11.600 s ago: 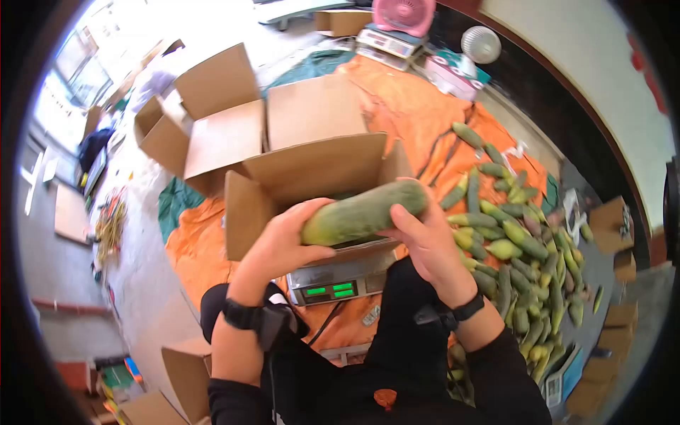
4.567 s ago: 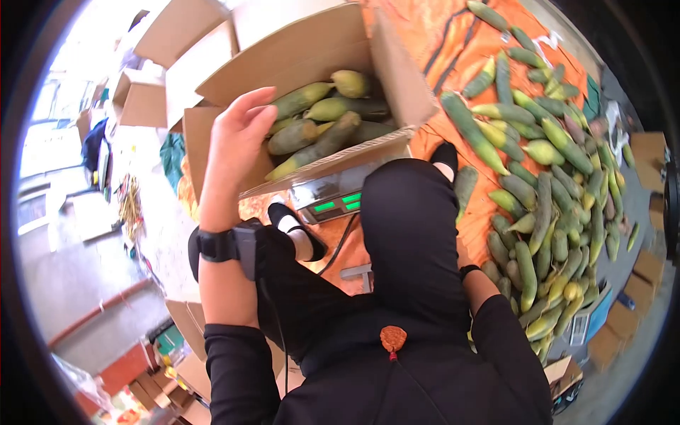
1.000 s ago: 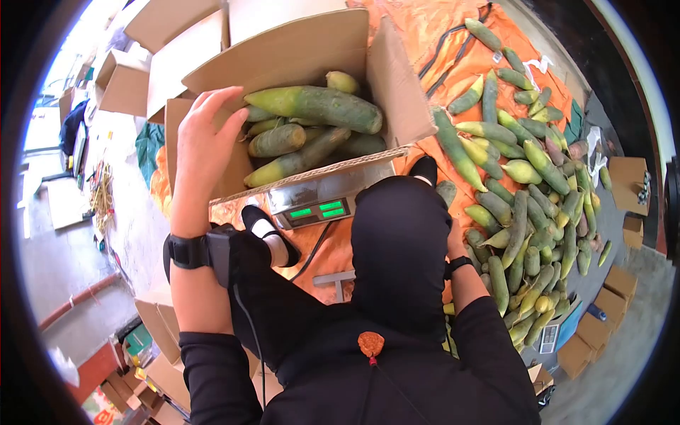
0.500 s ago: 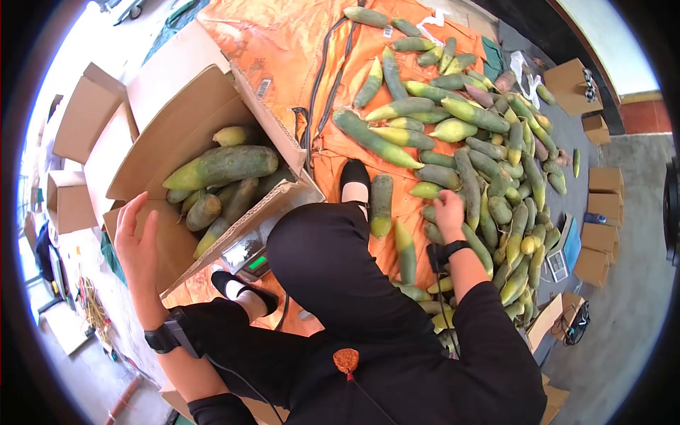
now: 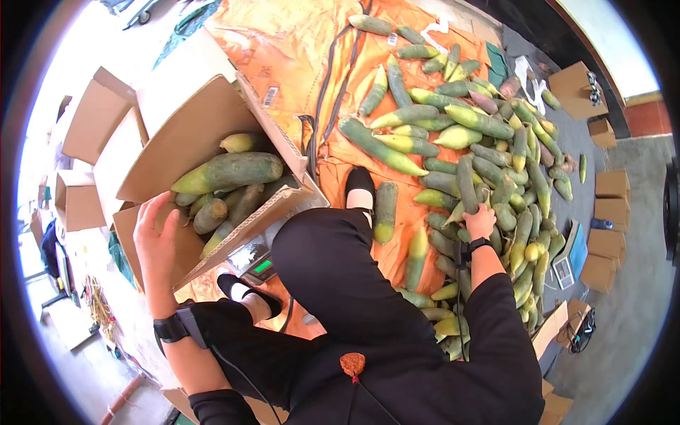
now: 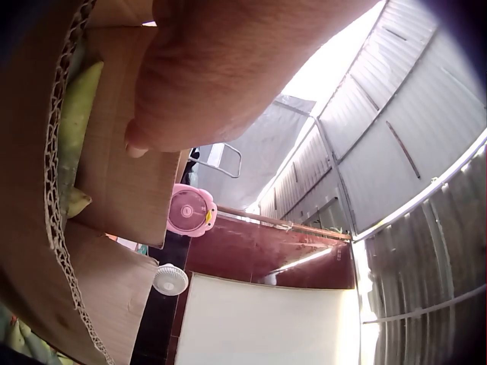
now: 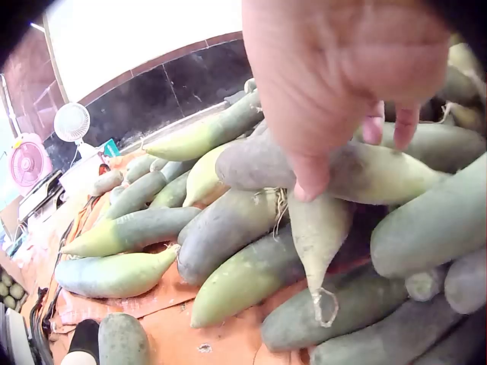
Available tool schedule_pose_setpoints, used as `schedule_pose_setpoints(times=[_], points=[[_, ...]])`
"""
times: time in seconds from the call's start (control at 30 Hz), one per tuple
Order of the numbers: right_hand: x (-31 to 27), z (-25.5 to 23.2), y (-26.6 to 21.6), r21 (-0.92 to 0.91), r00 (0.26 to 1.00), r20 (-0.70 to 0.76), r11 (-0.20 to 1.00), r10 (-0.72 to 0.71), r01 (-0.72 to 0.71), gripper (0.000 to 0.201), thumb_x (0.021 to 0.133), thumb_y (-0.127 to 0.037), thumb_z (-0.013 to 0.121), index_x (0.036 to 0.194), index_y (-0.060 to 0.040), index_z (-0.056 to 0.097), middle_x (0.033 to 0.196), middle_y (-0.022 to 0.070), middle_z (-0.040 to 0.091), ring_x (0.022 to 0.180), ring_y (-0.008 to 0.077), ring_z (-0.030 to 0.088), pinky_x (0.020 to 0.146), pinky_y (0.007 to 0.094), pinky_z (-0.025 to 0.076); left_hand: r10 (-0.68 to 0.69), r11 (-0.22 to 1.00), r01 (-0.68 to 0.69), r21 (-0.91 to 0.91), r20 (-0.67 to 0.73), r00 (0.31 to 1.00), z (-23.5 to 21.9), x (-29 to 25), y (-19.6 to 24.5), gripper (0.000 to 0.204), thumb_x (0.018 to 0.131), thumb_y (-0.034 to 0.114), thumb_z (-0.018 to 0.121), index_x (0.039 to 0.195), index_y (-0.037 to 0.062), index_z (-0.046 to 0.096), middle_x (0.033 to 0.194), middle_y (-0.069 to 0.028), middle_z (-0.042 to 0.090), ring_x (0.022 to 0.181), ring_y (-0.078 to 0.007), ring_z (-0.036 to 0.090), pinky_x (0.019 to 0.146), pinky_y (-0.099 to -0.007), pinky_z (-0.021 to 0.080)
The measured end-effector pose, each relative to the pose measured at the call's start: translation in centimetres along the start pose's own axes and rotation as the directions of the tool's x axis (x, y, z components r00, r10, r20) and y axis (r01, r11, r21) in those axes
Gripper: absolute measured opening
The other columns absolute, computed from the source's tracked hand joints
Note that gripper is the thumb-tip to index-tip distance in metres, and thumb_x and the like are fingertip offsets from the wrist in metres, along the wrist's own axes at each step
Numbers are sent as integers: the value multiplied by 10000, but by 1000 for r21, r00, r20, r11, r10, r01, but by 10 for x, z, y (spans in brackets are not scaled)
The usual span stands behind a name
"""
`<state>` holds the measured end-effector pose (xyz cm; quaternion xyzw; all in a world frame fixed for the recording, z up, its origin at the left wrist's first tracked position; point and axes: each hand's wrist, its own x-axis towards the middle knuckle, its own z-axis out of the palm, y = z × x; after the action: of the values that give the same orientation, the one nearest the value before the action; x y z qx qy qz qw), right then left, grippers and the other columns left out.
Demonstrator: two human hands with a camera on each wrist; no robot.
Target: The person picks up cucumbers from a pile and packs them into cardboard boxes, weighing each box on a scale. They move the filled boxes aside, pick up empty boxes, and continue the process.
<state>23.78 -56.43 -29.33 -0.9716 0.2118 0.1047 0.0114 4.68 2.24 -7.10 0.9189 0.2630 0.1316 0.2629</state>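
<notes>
At centre right of the head view, one right hand (image 5: 480,221) at a pile of green radishes (image 5: 478,124), too overlapped to count; thumb and fingers bent round one green radish (image 7: 384,173), thumb on the near side in the right wrist view. At centre left, one left hand (image 5: 154,234) by the left flap (image 5: 185,248) of one open cardboard box (image 5: 202,120); fingers loosely extended, slightly apart, holding nothing; impossible to tell whether touching the flap. Inside, at least five radishes (image 5: 234,173), one large across the top. Below, one scale (image 5: 248,256) with lit green display. At centre, two shoes (image 5: 360,183) on one orange sheet (image 5: 294,35). In the left wrist view, left of centre, two fans (image 6: 190,210), one pink, one white.
</notes>
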Motion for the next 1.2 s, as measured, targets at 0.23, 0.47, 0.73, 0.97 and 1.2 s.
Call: schedule_pose_setpoints(times=[0.23,0.47,0.73,0.97,1.2], points=[[0,12,-1,161,1000,20,987,11,-14,546,708,-258,765,1178,-93,543,1185,161,592,1114,341,556,906,502,447,9,1000,-8,17,-36,999,-4,0,2,298,795,37,648,1092,19,624,1058,-118,622,1001,-261,596,896,-324,448],[-3,-10,-28,690,965,-47,689,-259,219,407,824,-180,681,1119,66,548,978,115,601,885,203,556,809,330,445,52,997,-57,-49,-104,993,-7,2,-10,315,784,25,662,1097,21,628,1042,-115,629,1001,-249,607,875,-315,465],[-102,-184,-177,769,680,-157,343,-716,539,434,848,-123,634,1227,45,506,1120,86,579,1010,160,537,904,294,418,124,982,-145,-122,-167,978,-19,1,-2,484,752,35,695,1220,58,574,1158,-117,589,1075,-260,577,936,-326,442],[-220,-288,-294,631,113,-238,-65,-965,773,415,800,-105,638,1182,18,535,1048,93,590,984,201,563,887,313,425,343,938,-337,84,-380,859,-34,-8,22,808,616,150,815,1347,109,472,1347,-104,460,1246,-294,439,1072,-411,330],[-285,-240,-354,516,-232,-100,-250,-968,819,367,786,-179,668,1092,2,575,997,163,586,945,321,559,850,382,440,387,916,-396,-66,-114,915,-31,-21,6,634,618,143,801,1199,78,556,1129,-124,560,1105,-323,512,959,-428,400]])
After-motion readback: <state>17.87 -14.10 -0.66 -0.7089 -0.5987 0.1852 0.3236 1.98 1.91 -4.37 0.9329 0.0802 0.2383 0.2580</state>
